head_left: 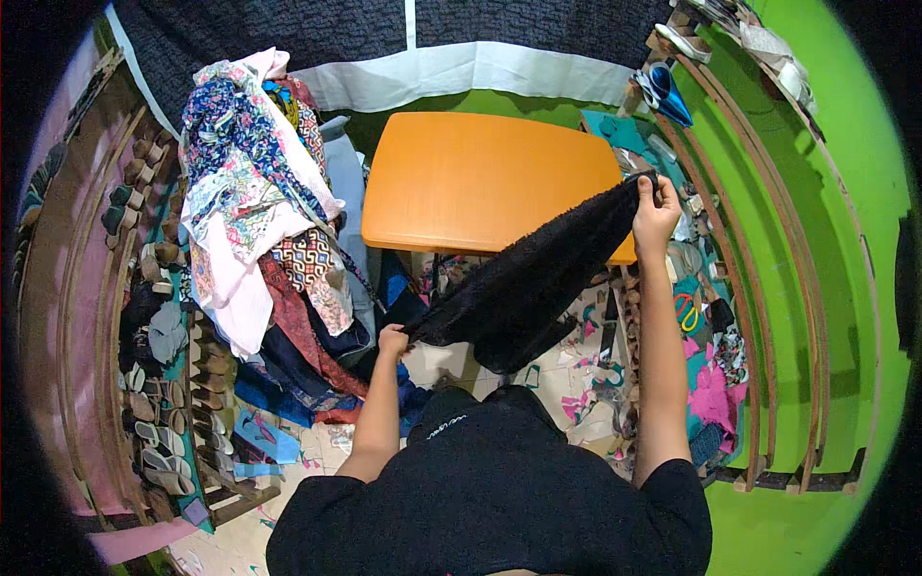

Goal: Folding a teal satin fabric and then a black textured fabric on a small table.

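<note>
Two hands stretch one fuzzy black fleece cloth (538,278) taut | left hand (392,340) grip pinching its lower corner | right hand (655,213) grip pinching upper corner | cloth overlaps the rounded orange surface (480,178) front edge.

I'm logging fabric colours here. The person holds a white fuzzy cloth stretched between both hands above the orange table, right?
Not quite: the head view shows the fuzzy cloth is black, not white. It is stretched between the left hand and the right hand, over the near edge of the orange table.
</note>
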The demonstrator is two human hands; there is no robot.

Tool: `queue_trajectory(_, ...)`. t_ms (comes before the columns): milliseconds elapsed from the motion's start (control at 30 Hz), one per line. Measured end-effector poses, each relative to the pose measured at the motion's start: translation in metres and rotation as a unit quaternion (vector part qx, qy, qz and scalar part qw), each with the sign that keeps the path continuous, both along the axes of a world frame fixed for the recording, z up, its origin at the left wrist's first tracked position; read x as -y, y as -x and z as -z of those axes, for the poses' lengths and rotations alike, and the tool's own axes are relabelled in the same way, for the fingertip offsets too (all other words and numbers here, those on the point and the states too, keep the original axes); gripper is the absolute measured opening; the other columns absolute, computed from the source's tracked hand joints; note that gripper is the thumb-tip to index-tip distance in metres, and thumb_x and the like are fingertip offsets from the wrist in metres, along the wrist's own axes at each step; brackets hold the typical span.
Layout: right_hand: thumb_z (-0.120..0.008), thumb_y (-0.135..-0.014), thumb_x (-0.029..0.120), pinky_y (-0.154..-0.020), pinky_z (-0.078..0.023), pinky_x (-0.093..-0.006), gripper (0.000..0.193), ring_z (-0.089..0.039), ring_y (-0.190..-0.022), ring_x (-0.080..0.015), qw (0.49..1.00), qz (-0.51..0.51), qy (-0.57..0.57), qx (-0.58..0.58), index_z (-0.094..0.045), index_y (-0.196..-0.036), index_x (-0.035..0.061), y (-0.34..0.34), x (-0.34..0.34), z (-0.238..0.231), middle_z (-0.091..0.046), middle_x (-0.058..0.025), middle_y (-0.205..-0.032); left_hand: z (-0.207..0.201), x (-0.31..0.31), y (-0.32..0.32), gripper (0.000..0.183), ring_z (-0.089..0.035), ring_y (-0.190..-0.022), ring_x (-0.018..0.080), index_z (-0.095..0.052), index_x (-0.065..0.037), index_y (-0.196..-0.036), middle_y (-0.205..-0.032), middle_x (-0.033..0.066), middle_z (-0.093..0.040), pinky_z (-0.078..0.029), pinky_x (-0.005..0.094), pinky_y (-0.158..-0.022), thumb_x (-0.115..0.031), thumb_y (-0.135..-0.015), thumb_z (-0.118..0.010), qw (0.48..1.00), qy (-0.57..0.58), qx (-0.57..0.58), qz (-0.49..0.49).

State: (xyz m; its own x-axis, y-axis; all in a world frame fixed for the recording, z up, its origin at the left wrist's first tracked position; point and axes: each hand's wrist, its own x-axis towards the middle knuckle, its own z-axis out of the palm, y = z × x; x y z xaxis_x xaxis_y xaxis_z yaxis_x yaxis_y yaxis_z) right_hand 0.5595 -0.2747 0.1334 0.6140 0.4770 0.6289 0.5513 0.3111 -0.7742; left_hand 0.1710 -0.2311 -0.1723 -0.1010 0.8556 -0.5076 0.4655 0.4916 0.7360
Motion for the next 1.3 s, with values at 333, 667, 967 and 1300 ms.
queue_trajectory(333,-0.060,-0.081,0.017,-0.058,-0.039,-0.0221,0.018,-0.048,-0.062,-0.0075,0.990,0.127,0.064,-0.011,-0.057,-0.079,-0.0012,-0.077,0.033,0.083,-0.054,0.0008,-0.068,-0.071,-0.043,0.064,0.030,-0.057,-0.064,0.0161,-0.061,0.002,-0.089,-0.082,0.0092,-0.061,-0.049,0.0256,-0.052,0.013,-0.063,-0.053,0.957,-0.042,0.073,0.276)
queue_trajectory(667,-0.060,-0.079,0.013,-0.058,-0.036,-0.0212,0.017,-0.041,-0.064,-0.0061,0.990,0.009,0.132,-0.058,-0.055,-0.077,-0.0028,-0.099,0.100,0.112,-0.048,0.0029,-0.066,-0.058,-0.011,0.024,0.034,-0.056,-0.073,0.0173,-0.059,-0.003,-0.084,-0.079,0.0068,-0.059,-0.045,0.0266,-0.064,0.012,-0.063,-0.036,0.956,-0.251,0.115,-0.098)
queue_trajectory(967,-0.053,-0.082,0.023,-0.074,-0.040,-0.0328,0.029,-0.054,-0.081,-0.0199,0.884,0.065,0.433,-0.166,-0.057,-0.092,-0.0038,-0.104,0.332,0.276,-0.059,-0.0133,-0.083,0.182,0.251,0.054,0.014,-0.059,-0.079,0.0269,-0.060,-0.006,-0.081,-0.076,0.0127,-0.060,-0.046,0.0348,-0.070,-0.013,-0.074,-0.051,0.926,-0.041,-0.353,0.126)
queue_trajectory(1300,-0.043,-0.085,0.027,-0.066,-0.041,-0.0441,0.032,-0.052,-0.079,-0.0426,0.901,-0.077,0.421,0.075,-0.046,-0.102,-0.0002,-0.097,0.290,0.235,-0.055,-0.0250,-0.081,0.064,0.077,-0.067,0.039,-0.047,-0.080,0.0299,-0.048,-0.005,-0.103,-0.101,0.0146,-0.049,-0.039,0.0440,-0.059,-0.033,-0.077,-0.041,0.867,0.259,0.216,-0.366)
